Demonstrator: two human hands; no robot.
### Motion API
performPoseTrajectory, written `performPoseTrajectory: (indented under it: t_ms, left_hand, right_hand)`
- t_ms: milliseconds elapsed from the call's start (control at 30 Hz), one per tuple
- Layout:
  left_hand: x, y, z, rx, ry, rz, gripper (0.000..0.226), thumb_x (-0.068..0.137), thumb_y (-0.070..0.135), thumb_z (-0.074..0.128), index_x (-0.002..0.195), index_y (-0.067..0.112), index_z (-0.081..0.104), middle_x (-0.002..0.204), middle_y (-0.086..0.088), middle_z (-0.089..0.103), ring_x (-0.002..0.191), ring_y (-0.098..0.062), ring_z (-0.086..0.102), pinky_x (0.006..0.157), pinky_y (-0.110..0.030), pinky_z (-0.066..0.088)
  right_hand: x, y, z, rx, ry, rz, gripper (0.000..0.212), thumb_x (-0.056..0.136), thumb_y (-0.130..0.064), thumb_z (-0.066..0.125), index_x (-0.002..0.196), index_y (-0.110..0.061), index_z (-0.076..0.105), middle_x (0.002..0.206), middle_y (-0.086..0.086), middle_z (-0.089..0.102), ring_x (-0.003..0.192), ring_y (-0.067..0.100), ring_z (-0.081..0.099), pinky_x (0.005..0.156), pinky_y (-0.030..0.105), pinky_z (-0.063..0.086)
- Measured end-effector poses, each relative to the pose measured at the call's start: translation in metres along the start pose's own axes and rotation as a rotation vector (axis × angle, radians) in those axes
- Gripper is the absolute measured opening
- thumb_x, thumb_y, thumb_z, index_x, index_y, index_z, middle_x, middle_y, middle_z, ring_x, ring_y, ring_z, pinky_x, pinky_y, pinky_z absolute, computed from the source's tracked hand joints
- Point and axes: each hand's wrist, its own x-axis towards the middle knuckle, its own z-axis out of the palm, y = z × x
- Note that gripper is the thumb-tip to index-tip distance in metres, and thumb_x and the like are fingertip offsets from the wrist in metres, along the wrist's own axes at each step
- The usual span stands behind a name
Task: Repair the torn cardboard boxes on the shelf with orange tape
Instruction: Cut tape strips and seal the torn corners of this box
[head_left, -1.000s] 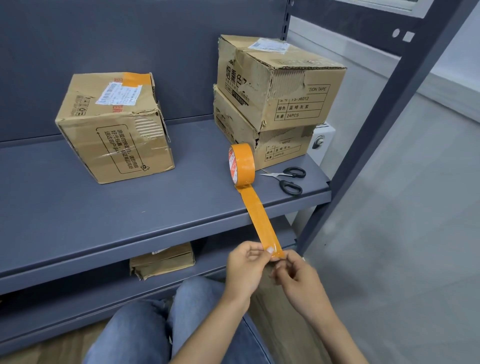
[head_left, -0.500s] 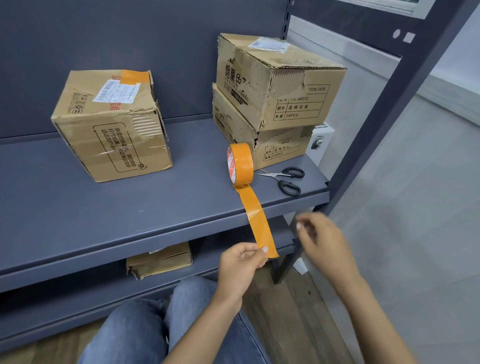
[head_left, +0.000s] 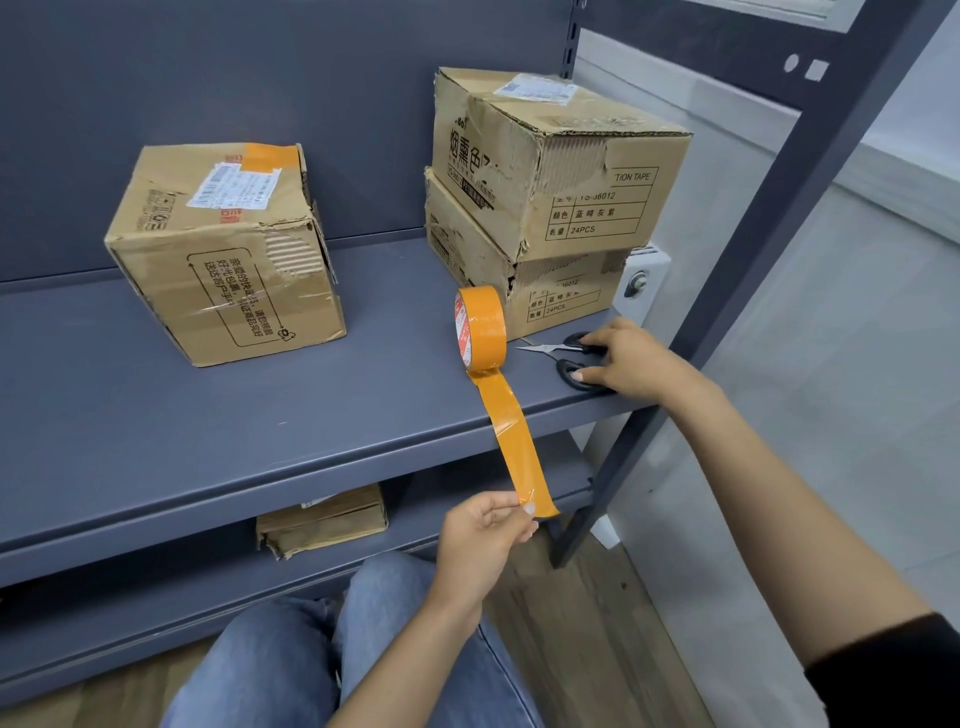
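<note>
Grey steel shelf (head_left: 208, 415) carries three torn boxes. Our left hand (head_left: 480, 540) pinches the free end of the orange tape (head_left: 519, 447), strip taut off the upright roll (head_left: 480, 327) so it can't restick. Our right hand (head_left: 631, 361) sits on the scissors (head_left: 569, 358), fingers curling at the loops, probably to cut. Lone box (head_left: 223, 254) top already patched.

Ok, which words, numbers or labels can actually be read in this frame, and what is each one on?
"TION TAPE": top stacked box, side panel.
"TS-36012": same panel.
"24PCS": same panel.
"24PCS": bottom stacked box.
Chinese print on both stacked boxes and the left box: not read here.
White labels on the left box and the top stacked box: too small.
Tape roll side label: blurred.
</note>
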Motion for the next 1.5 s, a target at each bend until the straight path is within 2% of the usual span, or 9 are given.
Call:
performPoseTrajectory:
  t_ms: [200, 333, 467, 667, 767, 933, 1100, 1333, 1500]
  left_hand:
    - [0.003, -0.003, 0.000, 0.009, 0.010, -0.017, 0.010, 0.088, 0.006, 0.066, 0.095, 0.012, 0.070, 0.087, -0.002, 0.076, 0.090, -0.020, 0.071, 0.081, -0.023, 0.056]
    - [0.003, -0.001, 0.003, -0.034, 0.012, -0.062, 0.008, 0.087, 0.006, 0.067, 0.093, 0.010, 0.071, 0.084, -0.002, 0.076, 0.088, -0.020, 0.070, 0.086, -0.025, 0.055]
    - [0.003, 0.000, 0.004, -0.054, 0.011, -0.082, 0.008, 0.087, 0.005, 0.067, 0.093, 0.007, 0.071, 0.084, -0.006, 0.076, 0.085, -0.019, 0.069, 0.089, -0.028, 0.055]
    - [0.004, -0.002, 0.006, -0.095, 0.043, -0.083, 0.015, 0.084, 0.019, 0.073, 0.093, 0.007, 0.071, 0.084, -0.004, 0.076, 0.086, -0.019, 0.071, 0.086, -0.026, 0.055]
    - [0.005, 0.000, 0.005, -0.082, 0.035, -0.084, 0.016, 0.083, 0.018, 0.073, 0.093, 0.007, 0.071, 0.082, -0.004, 0.076, 0.084, -0.018, 0.071, 0.084, -0.025, 0.056]
    - [0.004, 0.004, 0.001, -0.067, 0.034, -0.101, 0.011, 0.084, 0.016, 0.072, 0.091, 0.009, 0.070, 0.083, -0.004, 0.076, 0.081, -0.015, 0.071, 0.079, -0.022, 0.057]
    - [0.006, 0.002, 0.000, -0.057, 0.045, -0.115, 0.013, 0.083, 0.017, 0.074, 0.092, 0.008, 0.071, 0.084, -0.005, 0.076, 0.081, -0.015, 0.071, 0.079, -0.022, 0.057]
    - [0.010, 0.001, -0.004, -0.061, 0.036, -0.154, 0.020, 0.082, 0.018, 0.074, 0.097, 0.005, 0.070, 0.086, -0.005, 0.076, 0.084, -0.017, 0.072, 0.082, -0.024, 0.056]
    - [0.009, 0.004, -0.009, -0.050, 0.016, -0.155, 0.014, 0.083, 0.017, 0.074, 0.093, 0.008, 0.071, 0.082, -0.002, 0.076, 0.081, -0.014, 0.071, 0.081, -0.022, 0.056]
  right_hand:
    - [-0.030, -0.002, -0.012, 0.018, 0.087, -0.078, 0.041, 0.080, -0.040, 0.075, 0.117, -0.024, 0.064, 0.103, -0.012, 0.064, 0.094, 0.010, 0.060, 0.081, 0.027, 0.049]
    - [-0.050, 0.004, -0.031, 0.223, -0.185, -0.141, 0.030, 0.075, -0.033, 0.078, 0.099, -0.024, 0.064, 0.085, -0.011, 0.068, 0.065, 0.000, 0.057, 0.069, 0.019, 0.044]
    - [-0.059, 0.022, -0.031, 0.253, -0.498, -0.098, 0.055, 0.063, -0.051, 0.081, 0.103, -0.017, 0.063, 0.085, 0.001, 0.066, 0.071, 0.008, 0.057, 0.072, 0.025, 0.049]
    - [-0.058, 0.027, -0.021, 0.242, -0.677, -0.046, 0.069, 0.065, -0.060, 0.080, 0.106, -0.006, 0.067, 0.076, -0.002, 0.063, 0.067, 0.013, 0.058, 0.076, 0.029, 0.054]
    - [-0.053, 0.018, -0.015, 0.263, -0.726, -0.040, 0.076, 0.066, -0.059, 0.080, 0.107, 0.003, 0.063, 0.078, -0.004, 0.067, 0.062, 0.010, 0.057, 0.070, 0.025, 0.054]
    - [-0.042, 0.009, -0.008, 0.272, -0.768, -0.036, 0.049, 0.072, -0.055, 0.071, 0.092, -0.010, 0.064, 0.084, 0.002, 0.067, 0.058, 0.008, 0.056, 0.066, 0.024, 0.052]
    - [-0.038, 0.002, -0.007, 0.308, -0.799, -0.075, 0.024, 0.090, -0.037, 0.063, 0.080, -0.015, 0.064, 0.059, -0.009, 0.061, 0.052, 0.007, 0.049, 0.067, 0.025, 0.046]
    - [-0.034, 0.003, -0.006, 0.267, -0.767, -0.103, 0.041, 0.076, -0.048, 0.070, 0.081, -0.008, 0.063, 0.067, -0.002, 0.063, 0.049, 0.011, 0.038, 0.059, 0.024, 0.035]
    - [-0.032, 0.004, -0.006, 0.281, -0.787, -0.113, 0.039, 0.075, -0.044, 0.070, 0.080, -0.007, 0.061, 0.066, 0.000, 0.061, 0.044, 0.008, 0.036, 0.054, 0.023, 0.031]
